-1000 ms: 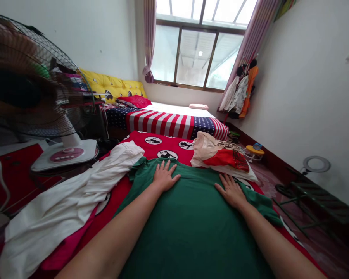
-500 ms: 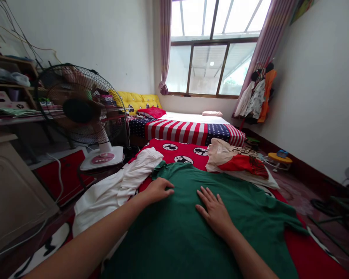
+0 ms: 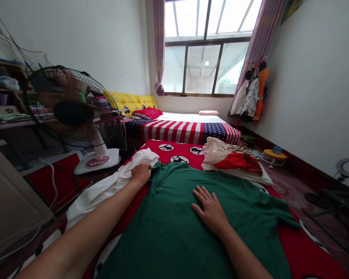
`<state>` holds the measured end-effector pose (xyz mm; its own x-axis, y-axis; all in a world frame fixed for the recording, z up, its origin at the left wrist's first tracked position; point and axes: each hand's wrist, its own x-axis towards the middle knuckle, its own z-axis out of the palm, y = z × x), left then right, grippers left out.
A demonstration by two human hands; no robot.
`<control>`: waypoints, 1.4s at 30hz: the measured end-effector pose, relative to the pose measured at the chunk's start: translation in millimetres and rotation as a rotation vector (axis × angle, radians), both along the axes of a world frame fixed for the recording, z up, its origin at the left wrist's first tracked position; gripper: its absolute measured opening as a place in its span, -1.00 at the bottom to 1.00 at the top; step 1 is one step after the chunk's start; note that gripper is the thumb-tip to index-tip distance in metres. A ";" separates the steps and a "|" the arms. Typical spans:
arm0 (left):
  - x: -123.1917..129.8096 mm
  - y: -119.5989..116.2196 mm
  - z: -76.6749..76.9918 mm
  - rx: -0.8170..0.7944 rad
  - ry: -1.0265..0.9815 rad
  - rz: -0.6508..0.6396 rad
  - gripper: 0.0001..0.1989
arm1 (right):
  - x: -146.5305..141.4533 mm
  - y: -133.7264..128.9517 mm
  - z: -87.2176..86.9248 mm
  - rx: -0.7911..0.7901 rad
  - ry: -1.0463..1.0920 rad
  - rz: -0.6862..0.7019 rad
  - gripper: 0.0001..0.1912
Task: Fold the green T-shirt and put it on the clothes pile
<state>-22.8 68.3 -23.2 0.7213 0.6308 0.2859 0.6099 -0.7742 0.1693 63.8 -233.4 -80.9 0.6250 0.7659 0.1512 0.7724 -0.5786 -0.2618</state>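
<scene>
Green collared shirt (image 3: 192, 221) flat on the red bedspread (image 3: 186, 145), right hand (image 3: 211, 209) pressed open, left hand (image 3: 141, 173) curled at the shoulder, clamp unclear, and one hard tug could rumple it onto the white cloth (image 3: 101, 192)!

The left hand (image 3: 141, 173) touches the green shirt's (image 3: 168, 232) shoulder, right hand (image 3: 211, 207) lying flat.

We could read no text, label, brand or number anywhere. Beyond our left hand (image 3: 141, 173) and to its left, the pink fan control panel (image 3: 98, 161) showed buttons, but any marking on it was too small and blurred for us to make out.
</scene>
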 end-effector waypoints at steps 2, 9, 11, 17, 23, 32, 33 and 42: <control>3.8 2.4 6.0 -0.006 -0.031 0.030 -0.70 | 0.0 -0.4 0.4 0.009 0.006 0.000 -0.39; 21.5 17.2 46.6 -0.035 -0.115 0.080 -0.64 | -0.8 -1.9 1.4 0.031 0.017 0.002 -0.40; 25.8 18.1 55.1 -0.036 -0.131 0.044 -0.63 | -1.1 -2.4 1.5 0.039 0.023 0.002 -0.40; 43.9 -4.7 67.9 -0.030 -0.167 -0.058 -0.70 | -0.4 -2.9 0.8 0.072 0.047 0.004 -0.40; 78.9 -76.0 60.8 -0.071 -0.201 -0.289 -0.72 | 1.9 -2.2 -2.8 0.099 0.053 0.006 -0.41; 34.3 -142.4 26.3 -0.331 -0.119 -0.893 -0.51 | 6.6 -3.2 -6.9 0.100 0.023 -0.004 -0.39; 14.5 -136.3 28.9 -0.358 -0.121 -0.903 -0.56 | 6.6 -3.2 -6.6 0.094 0.023 -0.005 -0.39; -188.1 -83.6 21.3 -0.591 -0.152 -0.316 -0.54 | 6.4 0.4 -5.9 0.042 0.049 -0.035 -0.41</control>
<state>-210.9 -15.3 -1.8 0.8754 0.4781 0.0716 0.3059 -0.6625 0.6838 70.2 -233.0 -86.8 0.6586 0.7370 0.1516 0.7376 -0.5926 -0.3235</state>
